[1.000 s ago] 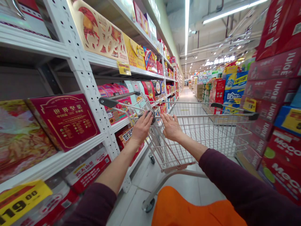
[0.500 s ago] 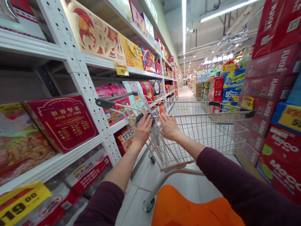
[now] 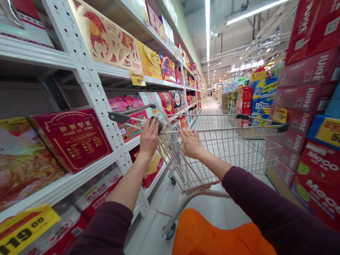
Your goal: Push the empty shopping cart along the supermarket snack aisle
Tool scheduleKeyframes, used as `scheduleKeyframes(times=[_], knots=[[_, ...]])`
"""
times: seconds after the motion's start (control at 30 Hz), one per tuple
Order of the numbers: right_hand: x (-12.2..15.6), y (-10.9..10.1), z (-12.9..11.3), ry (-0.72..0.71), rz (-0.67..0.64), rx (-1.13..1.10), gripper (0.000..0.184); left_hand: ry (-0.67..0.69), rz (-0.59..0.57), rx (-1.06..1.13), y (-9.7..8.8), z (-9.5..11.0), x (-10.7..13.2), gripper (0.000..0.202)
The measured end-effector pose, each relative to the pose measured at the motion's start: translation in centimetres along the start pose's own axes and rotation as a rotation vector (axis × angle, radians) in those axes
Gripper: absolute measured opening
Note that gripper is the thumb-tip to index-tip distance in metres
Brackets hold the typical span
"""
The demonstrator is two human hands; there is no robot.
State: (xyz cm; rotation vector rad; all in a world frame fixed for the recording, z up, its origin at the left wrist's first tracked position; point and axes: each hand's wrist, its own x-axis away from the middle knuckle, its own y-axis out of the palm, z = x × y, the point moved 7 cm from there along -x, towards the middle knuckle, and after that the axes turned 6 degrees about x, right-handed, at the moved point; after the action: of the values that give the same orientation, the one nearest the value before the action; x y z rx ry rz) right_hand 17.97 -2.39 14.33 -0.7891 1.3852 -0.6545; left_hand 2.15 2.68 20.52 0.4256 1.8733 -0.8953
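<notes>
1. My left hand (image 3: pixel 149 139) is raised, its fingers curled narrowly against a small dark grey round object (image 3: pixel 155 124). The object sits at the fingertips, and from this poor angle I cannot tell whether it is gripped or only touched, nor quite what it is.
2. My right hand (image 3: pixel 191 143) is open wide, palm down, fingers spread, right at a thin beige metal rail (image 3: pixel 225 130).
3. That rail tops a beige wire shopping cart (image 3: pixel 225 156), which stands on the pale tiled aisle floor (image 3: pixel 151 230) with its long side across my view. The dark object is near the cart's left end.
4. To the left, a white perforated steel shelf upright (image 3: pixel 91 95) carries a red rectangular nut gift box (image 3: pixel 70 140) and a yellow price tag (image 3: pixel 26 226).
5. To the right, stacked red juice cartons (image 3: pixel 308 78) rise beside the cart. A bright orange garment (image 3: pixel 220 237) fills the bottom of my view.
</notes>
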Motion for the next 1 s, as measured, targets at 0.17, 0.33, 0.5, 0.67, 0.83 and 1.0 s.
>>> scheduleKeyframes(times=[0.17, 0.33, 0.5, 0.67, 0.83, 1.0], knots=[[0.0, -0.1, 0.0, 0.005, 0.021, 0.001, 0.077, 0.081, -0.091, 0.103, 2.9, 4.1, 3.5, 0.045], [0.2, 0.0, 0.0, -0.020, 0.046, 0.009, 0.077, 0.089, -0.064, 0.133, 1.7, 3.9, 1.9, 0.045], [0.2, 0.1, -0.1, -0.011, 0.043, 0.002, 0.076, -0.012, 0.064, 0.063, -0.6, 0.5, -1.1, 0.044], [0.1, 0.0, -0.1, -0.010, 0.066, -0.019, 0.076, 0.083, -0.056, 0.098, 3.3, 4.0, 1.9, 0.040], [0.6, -0.4, 0.4, -0.016, 0.146, -0.147, 0.071, -0.013, -0.031, 0.171, 4.6, 6.4, 2.7, 0.043], [0.2, -1.2, 1.2, 0.135, 0.333, -0.655, 0.057, -0.017, 0.031, 0.273, 3.0, 8.1, 0.0, 0.046]])
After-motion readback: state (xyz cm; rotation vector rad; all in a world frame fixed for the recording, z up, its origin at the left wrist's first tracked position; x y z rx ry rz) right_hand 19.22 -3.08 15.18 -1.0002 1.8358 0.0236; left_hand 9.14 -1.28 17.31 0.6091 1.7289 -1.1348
